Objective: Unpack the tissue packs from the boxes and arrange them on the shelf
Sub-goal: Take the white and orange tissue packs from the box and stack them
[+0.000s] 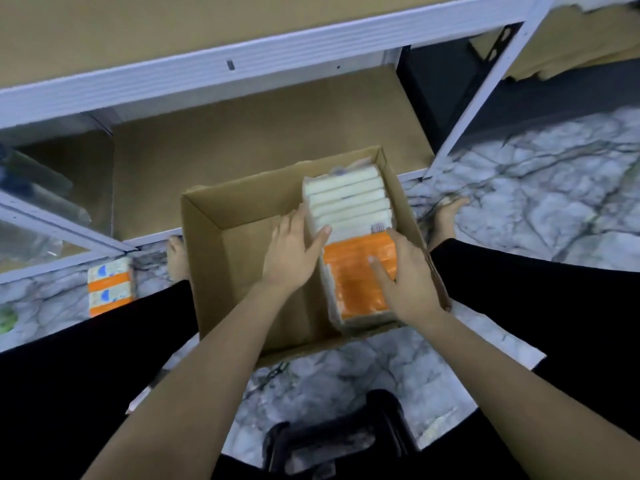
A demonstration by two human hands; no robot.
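An open cardboard box [242,265] sits on the marble floor between my legs. Its right half holds an orange-and-white bundle of tissue packs [356,275], with a row of white packs [346,199] standing behind it. My left hand [294,251] lies against the bundle's left side, thumb on its top edge. My right hand [405,275] rests on the bundle's top and right side, fingers spread. The brown shelf board [263,133] lies just beyond the box.
White metal shelf rails [214,64] and an upright post [485,95] frame the shelving. Another orange-and-white tissue pack [109,289] lies on the floor at left. My bare feet flank the box. A black stool [339,438] is below me.
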